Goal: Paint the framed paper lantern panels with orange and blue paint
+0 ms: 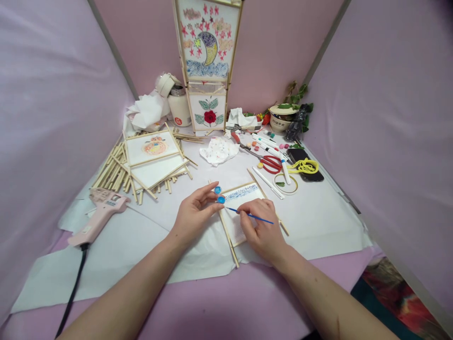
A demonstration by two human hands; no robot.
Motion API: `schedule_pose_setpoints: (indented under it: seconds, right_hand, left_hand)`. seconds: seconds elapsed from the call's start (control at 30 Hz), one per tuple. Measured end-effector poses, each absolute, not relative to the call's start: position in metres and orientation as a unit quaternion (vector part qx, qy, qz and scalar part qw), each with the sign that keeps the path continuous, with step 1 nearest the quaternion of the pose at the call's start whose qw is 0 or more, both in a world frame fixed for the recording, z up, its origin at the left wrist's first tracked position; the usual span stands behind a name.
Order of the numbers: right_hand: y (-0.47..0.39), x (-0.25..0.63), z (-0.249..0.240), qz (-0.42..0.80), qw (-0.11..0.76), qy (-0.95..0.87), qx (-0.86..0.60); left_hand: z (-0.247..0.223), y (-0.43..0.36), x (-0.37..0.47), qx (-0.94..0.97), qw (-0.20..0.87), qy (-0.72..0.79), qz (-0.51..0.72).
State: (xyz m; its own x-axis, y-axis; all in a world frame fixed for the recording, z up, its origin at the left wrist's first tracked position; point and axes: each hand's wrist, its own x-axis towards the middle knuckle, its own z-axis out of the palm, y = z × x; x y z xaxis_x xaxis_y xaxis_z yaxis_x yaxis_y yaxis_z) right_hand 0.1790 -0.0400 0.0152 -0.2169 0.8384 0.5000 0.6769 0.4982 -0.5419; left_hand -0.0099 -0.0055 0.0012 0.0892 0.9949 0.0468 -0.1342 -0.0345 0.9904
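Between the thumb and fingers of my left hand (197, 204) is a small open paint pot (221, 200) of blue paint, its round lid (217, 190) just above it. My right hand (261, 224) pinches a thin blue paintbrush (260, 218), whose tip points left and lies close to the pot. Beneath both hands lies a white panel in a wooden stick frame (229, 224). Rows of blue dabs (242, 192) run along the panel's far edge. My right hand covers part of the panel's right side.
A pink glue gun (101, 217) lies left, near stacked wooden sticks (113, 172) and a framed drawing (154, 147). A tall decorated panel (208, 61) stands behind. Crumpled tissue (219, 150), red scissors (271, 164), white markers (268, 183), tape (286, 191) and a phone (316, 177) lie beyond and right.
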Motion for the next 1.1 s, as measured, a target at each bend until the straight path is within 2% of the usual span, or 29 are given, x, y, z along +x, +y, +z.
schedule_pose_setpoints:
  seconds: [0.3,0.53,0.7,0.83,0.97,1.1]
  right_hand:
    - [-0.034,0.191,0.014,0.014,0.403,-0.730,-0.552]
    - [-0.042,0.180,0.017,0.103,0.387,-0.777,-0.485]
    - [-0.037,0.187,0.016,0.083,0.389,-0.762,-0.511]
    - [-0.034,0.195,0.016,0.048,0.434,-0.727,-0.529]
    - [-0.040,0.194,0.022,0.058,0.509,-0.726,-0.459]
    - [-0.043,0.192,0.025,0.083,0.506,-0.748,-0.423]
  left_hand:
    - [0.003,-0.005,-0.009,0.486,0.547,0.433,0.526]
    - [0.006,-0.006,-0.008,0.483,0.548,0.435,0.526]
    - [0.004,-0.006,-0.008,0.483,0.552,0.436,0.521]
    - [0.002,-0.006,-0.008,0.489,0.555,0.431,0.518]
    - [0.002,-0.007,-0.008,0.515,0.545,0.435,0.499]
    - [0.001,-0.009,-0.007,0.559,0.515,0.451,0.467]
